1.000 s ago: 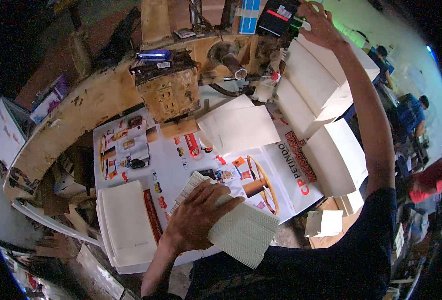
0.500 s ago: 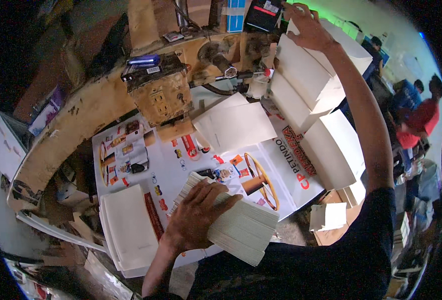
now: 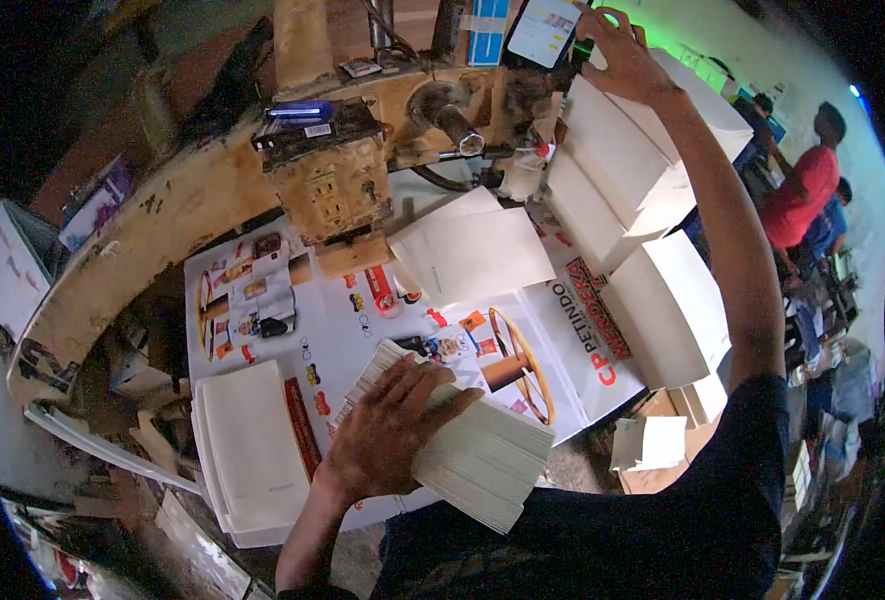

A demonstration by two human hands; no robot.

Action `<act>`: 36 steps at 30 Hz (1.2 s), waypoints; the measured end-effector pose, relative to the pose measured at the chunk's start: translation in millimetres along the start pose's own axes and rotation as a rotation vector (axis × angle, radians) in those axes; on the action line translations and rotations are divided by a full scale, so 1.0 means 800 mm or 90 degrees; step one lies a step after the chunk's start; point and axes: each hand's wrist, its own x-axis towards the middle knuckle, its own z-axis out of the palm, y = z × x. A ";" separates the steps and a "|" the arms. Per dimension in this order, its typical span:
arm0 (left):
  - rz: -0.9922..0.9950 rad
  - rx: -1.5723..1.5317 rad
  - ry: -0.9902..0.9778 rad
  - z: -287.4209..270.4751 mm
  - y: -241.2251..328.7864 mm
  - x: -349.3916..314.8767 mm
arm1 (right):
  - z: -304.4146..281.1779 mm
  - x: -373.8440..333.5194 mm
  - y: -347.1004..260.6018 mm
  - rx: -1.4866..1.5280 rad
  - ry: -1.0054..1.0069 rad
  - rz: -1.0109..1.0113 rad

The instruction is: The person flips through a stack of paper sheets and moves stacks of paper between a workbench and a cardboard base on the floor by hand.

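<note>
My left hand [image 3: 387, 425] lies bent over a fanned stack of white paper booklets [image 3: 487, 455], its thumb stretched across them. The stack slants at the front edge of the table, against my dark shirt. Up at the far right, my right hand [image 3: 627, 60] reaches to the side of a phone or small tablet [image 3: 544, 32] with a light screen. Its fingers are bent and apart, with nothing visible between them; whether they touch the device is hard to tell.
Printed poster sheets [image 3: 362, 345] cover the table. White paper piles stand at left [image 3: 252, 450] and far right [image 3: 612, 165]; loose white sheets [image 3: 477, 250] lie mid-table. A worn wooden machine block [image 3: 332, 185] juts over the far side. People [image 3: 802, 190] are at work on the right.
The device's screen has turned from mostly black and red to light. My right hand stays beside it, its fingers slightly shifted. My left hand keeps its place on the booklets.
</note>
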 end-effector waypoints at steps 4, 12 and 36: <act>0.004 0.006 -0.002 -0.003 0.000 0.004 | 0.003 -0.013 -0.010 -0.003 0.067 0.014; -0.002 -0.022 -0.024 -0.009 0.005 0.012 | 0.034 -0.041 -0.009 -0.114 0.112 -0.048; -0.022 -0.049 -0.025 -0.008 0.002 0.008 | 0.044 -0.040 -0.051 -0.117 0.027 -0.043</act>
